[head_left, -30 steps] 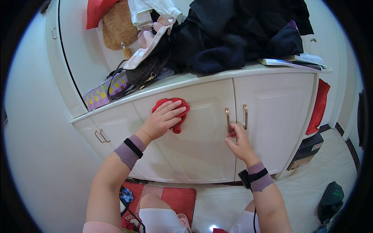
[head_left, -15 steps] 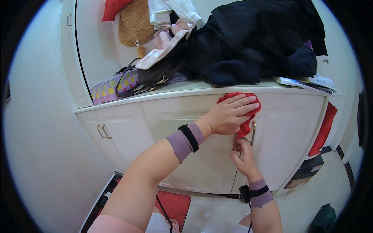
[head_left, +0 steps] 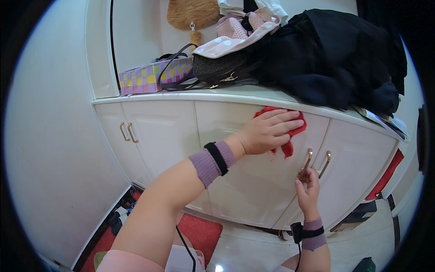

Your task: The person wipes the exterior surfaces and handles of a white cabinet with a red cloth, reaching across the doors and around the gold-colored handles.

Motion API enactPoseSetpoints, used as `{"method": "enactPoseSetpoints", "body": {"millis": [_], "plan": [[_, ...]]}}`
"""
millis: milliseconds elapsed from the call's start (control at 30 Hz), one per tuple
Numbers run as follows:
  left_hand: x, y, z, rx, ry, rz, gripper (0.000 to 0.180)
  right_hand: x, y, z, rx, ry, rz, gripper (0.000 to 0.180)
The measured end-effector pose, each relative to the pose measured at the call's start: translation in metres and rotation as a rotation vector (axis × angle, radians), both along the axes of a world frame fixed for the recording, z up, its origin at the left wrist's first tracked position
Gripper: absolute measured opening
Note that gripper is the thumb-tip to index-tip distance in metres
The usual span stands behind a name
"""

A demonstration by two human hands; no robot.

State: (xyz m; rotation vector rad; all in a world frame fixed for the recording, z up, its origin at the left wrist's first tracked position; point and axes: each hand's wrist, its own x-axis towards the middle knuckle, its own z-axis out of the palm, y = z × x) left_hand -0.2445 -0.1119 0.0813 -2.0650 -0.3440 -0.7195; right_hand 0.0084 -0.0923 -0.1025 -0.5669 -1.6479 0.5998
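Note:
A crumpled red cloth (head_left: 297, 130) lies against the white cabinet door (head_left: 226, 136), just under the countertop edge. My left hand (head_left: 271, 130) presses it there, palm toward the door and fingers stretched over it. Loose ends of the cloth hang below the palm. To the right and lower down, my right hand (head_left: 309, 181) is closed around the lower end of a metal door handle (head_left: 309, 156). A matching handle (head_left: 325, 164) sits on the neighbouring door, beside that hand. Both my wrists wear purple cuffs with black straps.
The countertop (head_left: 181, 96) above carries a checkered box (head_left: 145, 78), a dark handbag (head_left: 217, 68) and a pile of black clothes (head_left: 331, 54). A white wall (head_left: 45, 136) stands at the left. Below are a red mat (head_left: 199, 233) and, at right, a dark box (head_left: 358, 215).
My left hand and the cloth have shifted left across the door, uncovering the handle. My right hand stays at that handle's lower end. The head view has turned to the left.

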Motion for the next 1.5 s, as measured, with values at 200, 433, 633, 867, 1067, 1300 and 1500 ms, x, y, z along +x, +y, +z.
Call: {"method": "enactPoseSetpoints", "body": {"millis": [200, 433, 633, 867, 1067, 1300, 1500], "plan": [[-0.076, -0.027, -0.006, -0.009, -0.062, 0.133, 0.013, -0.008, -0.007, 0.006, -0.013, 0.035, -0.04, 0.034], [-0.127, -0.045, -0.029, 0.056, -0.21, 0.349, 0.017, -0.004, -0.006, 0.002, -0.01, 0.018, -0.037, 0.035], [-0.114, -0.035, -0.065, 0.147, -0.7, 0.395, 0.032, -0.007, -0.009, 0.001, -0.032, 0.03, -0.031, 0.04], [-0.099, -0.02, -0.096, 0.167, -0.909, 0.409, 0.04, -0.004, -0.011, 0.006, -0.084, -0.018, -0.019, 0.046], [-0.098, -0.019, -0.156, 0.166, -0.913, 0.436, 0.04, -0.005, -0.012, 0.008, -0.131, -0.01, 0.013, 0.048], [-0.085, -0.02, -0.27, 0.075, -1.048, 0.505, 0.035, -0.001, -0.014, 0.005, -0.116, -0.039, -0.014, 0.054], [-0.071, -0.021, -0.362, -0.031, -1.081, 0.546, 0.037, 0.005, -0.016, 0.005, -0.123, -0.062, -0.012, 0.055]]}}
